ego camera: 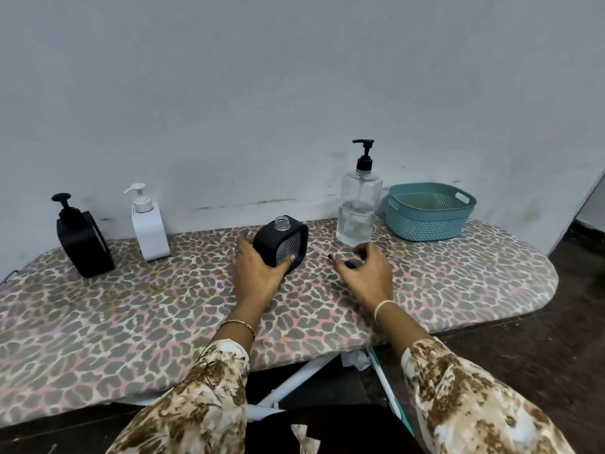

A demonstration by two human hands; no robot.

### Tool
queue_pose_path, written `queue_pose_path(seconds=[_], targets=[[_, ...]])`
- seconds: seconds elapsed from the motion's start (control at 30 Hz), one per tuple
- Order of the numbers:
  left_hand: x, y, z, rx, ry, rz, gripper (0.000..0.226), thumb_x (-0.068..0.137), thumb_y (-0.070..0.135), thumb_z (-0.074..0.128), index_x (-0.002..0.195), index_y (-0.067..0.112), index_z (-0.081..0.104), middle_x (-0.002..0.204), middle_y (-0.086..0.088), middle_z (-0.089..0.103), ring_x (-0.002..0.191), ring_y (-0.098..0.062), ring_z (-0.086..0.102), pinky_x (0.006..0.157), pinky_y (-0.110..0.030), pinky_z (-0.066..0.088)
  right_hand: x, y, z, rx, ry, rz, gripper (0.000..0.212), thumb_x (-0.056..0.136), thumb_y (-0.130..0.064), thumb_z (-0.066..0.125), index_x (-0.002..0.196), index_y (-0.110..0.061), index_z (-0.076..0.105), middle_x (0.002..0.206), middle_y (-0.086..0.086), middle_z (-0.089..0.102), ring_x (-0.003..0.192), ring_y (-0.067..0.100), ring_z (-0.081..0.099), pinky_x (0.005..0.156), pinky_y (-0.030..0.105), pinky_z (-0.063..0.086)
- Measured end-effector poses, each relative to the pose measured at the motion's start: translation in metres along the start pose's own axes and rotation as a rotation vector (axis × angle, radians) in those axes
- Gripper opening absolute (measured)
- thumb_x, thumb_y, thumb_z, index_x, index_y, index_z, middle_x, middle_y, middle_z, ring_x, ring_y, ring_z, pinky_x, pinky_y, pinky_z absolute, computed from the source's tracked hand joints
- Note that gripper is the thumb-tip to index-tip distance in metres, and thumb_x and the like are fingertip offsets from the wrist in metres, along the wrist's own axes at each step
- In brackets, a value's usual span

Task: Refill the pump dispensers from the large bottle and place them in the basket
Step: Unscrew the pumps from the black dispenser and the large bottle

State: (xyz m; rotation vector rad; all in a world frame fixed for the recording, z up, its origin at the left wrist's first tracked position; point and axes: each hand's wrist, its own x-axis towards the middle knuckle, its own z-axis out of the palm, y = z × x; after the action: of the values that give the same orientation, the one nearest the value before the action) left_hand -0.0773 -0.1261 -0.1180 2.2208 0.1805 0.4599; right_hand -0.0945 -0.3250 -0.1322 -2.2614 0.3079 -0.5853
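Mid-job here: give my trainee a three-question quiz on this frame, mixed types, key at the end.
1. True or false: the basket already holds a dispenser.
2. Which hand grips the open black dispenser? A) left hand B) right hand
3. Fill in: the large clear bottle stands directly ___ of the basket, as the camera sees it.

Key: 1 false, it looks empty; 2 A; 3 left.
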Motion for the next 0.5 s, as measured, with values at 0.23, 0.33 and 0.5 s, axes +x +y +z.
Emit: queue_pose_path(seconds=[0.23,0.33,0.5], targets=[[0.016,0.057,-0.001,-0.047,0.271,0.332,0.087,0.073,0.041,0.077,0.141,0.012,0.032,0.141,-0.007,0.042,0.135,-0.027,0.028,0.11,-0.042,0.035,0.035,-0.03,-0.027,0.116,0.198,-0.094,0.038,0.084,-0.036,0.068,0.112,-0.014,0.053,0.113,0.003,0.057,0.105,0.019,0.053,0.089,0.029,0.043],[0.022,0.083,0.011,-0.058,0.237,0.442,0.077,0.077,0.034,0.075,0.14,0.011,0.035,0.141,-0.007,0.042,0.134,-0.025,0.03,0.11,-0.036,0.032,0.061,-0.042,-0.039,0.14,0.255,-0.124,0.043,0.087,-0.035,0.064,0.119,-0.01,0.051,0.121,0.007,0.055,0.112,0.022,0.052,0.096,0.034,0.044],[0.037,0.112,0.044,-0.062,0.031,0.476,0.086,0.078,0.031,0.074,0.145,0.009,0.025,0.146,-0.009,0.033,0.136,-0.025,0.031,0.11,-0.031,0.028,0.106,-0.047,-0.045,0.124,0.223,-0.155,0.058,0.088,-0.036,0.062,0.135,-0.008,0.042,0.134,0.01,0.048,0.126,0.025,0.044,0.105,0.038,0.038]])
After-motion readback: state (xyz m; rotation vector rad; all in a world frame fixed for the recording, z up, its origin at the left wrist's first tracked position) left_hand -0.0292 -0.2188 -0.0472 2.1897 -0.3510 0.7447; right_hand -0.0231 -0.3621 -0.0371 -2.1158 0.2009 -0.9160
